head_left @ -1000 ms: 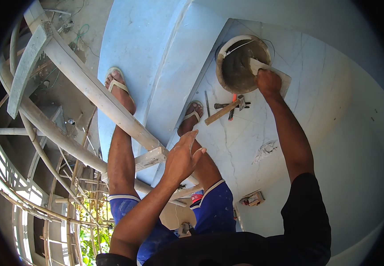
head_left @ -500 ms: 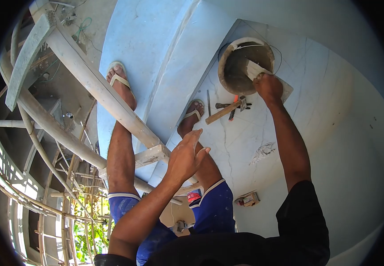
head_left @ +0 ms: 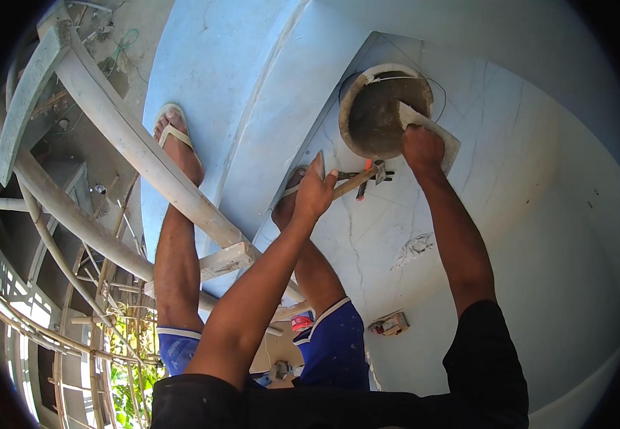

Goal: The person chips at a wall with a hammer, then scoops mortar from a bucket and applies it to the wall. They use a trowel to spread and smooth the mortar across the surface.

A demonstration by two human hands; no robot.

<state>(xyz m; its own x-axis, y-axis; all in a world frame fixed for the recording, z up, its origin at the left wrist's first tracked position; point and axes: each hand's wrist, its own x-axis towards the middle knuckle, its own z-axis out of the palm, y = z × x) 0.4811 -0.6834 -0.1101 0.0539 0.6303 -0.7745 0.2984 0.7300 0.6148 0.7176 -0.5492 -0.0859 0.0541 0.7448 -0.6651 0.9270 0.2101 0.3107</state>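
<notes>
My right hand (head_left: pixel 423 149) grips a flat trowel (head_left: pixel 448 143), its pale blade tilted over the rim of a round bucket (head_left: pixel 350 121). Grey residue coats the inside of the bucket. My left hand (head_left: pixel 316 194) is open, fingers stretched forward and thumb apart, over the tools on the floor. Beside its fingertips shows a thin metal rod (head_left: pixel 322 164), partly covered by the hand. A hammer (head_left: pixel 356 180) with a wooden handle lies just past my thumb, across a dark tool with orange-red parts (head_left: pixel 362 190).
My feet in flip-flops stand on a pale blue step (head_left: pixel 245 93) and beside it. A curved railing (head_left: pixel 145 143) crosses over my left leg. Crumpled plastic (head_left: pixel 411 250) and a small box (head_left: pixel 390 324) lie on the marbled floor. Bamboo poles stand at lower left.
My left hand has moved forward, from above my knee to the tools by the bucket. The trowel in my right hand has turned and come slightly lower. The whole view has shifted a little.
</notes>
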